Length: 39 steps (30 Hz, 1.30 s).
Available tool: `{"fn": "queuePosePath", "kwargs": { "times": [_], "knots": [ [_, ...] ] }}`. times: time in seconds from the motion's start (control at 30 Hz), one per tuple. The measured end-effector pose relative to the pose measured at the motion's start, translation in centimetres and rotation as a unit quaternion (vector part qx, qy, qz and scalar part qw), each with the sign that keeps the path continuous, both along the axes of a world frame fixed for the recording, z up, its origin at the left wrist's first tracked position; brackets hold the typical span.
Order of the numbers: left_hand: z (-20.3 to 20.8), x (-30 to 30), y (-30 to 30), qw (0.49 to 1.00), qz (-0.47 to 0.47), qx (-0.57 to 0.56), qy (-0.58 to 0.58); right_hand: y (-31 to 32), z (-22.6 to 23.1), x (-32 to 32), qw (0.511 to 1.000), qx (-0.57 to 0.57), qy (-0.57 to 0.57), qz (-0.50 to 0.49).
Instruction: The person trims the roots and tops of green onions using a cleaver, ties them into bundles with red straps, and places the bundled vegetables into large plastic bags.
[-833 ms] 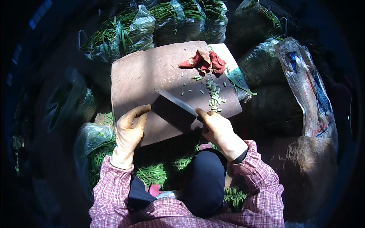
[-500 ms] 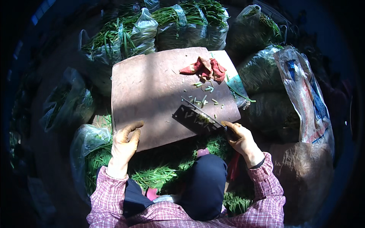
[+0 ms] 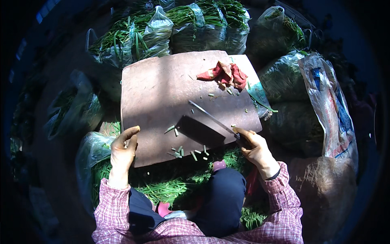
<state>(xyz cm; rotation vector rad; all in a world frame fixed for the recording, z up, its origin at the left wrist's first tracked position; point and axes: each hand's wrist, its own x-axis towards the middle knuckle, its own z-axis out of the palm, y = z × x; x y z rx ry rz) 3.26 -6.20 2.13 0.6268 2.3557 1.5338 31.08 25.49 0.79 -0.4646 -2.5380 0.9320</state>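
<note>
My right hand (image 3: 256, 148) grips a cleaver (image 3: 210, 115) by its handle at the right near side of a brownish board (image 3: 150, 93). The blade appears nearly edge-on, pointing up and left, and casts a dark rectangular shadow on the board. Short cut green stems (image 3: 178, 153) lie scattered along the board's near edge, left of the shadow. By the near left corner, my left hand (image 3: 123, 152) holds nothing, its thumb and fingers apart. A crumpled red cloth-like thing (image 3: 233, 76) lies at the far right, with a few stem pieces beside it.
Plastic bags packed with long green stalks (image 3: 207, 36) line the far side. More bags (image 3: 280, 77) and a white woven sack (image 3: 329, 110) stand at the right. Loose greens (image 3: 166, 189) lie below the board, around my knees. A clear bag (image 3: 95, 152) sits at the left.
Most cut stems have moved from under the blade toward the near edge of the board, to the left. My left hand has drawn slightly left and nearer. The cleaver stays in my right hand.
</note>
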Motion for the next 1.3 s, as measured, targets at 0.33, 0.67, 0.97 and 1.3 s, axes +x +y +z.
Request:
{"fn": "queuePosePath", "kwargs": {
  "times": [0.33,0.67,0.97,1.3],
  "knots": [
    [-0.5,0.1,5.3,0.993,-0.053,0.07,-0.078,2.3,-3.8,-4.6,0.992,0.049,0.045,-0.109],
    [-0.5,-3.0,2.2,0.998,0.016,0.059,-0.025,-2.7,2.0,-2.5,0.965,-0.095,-0.142,0.201],
    [-5.5,2.1,7.5,0.951,-0.206,-0.09,0.212,3.8,-1.2,1.4,0.994,0.083,0.051,-0.057],
    [-7.1,13.2,2.9,0.917,-0.378,-0.123,0.032,-6.0,-29.1,28.3,0.774,-0.244,-0.241,-0.532]
  ]
}}
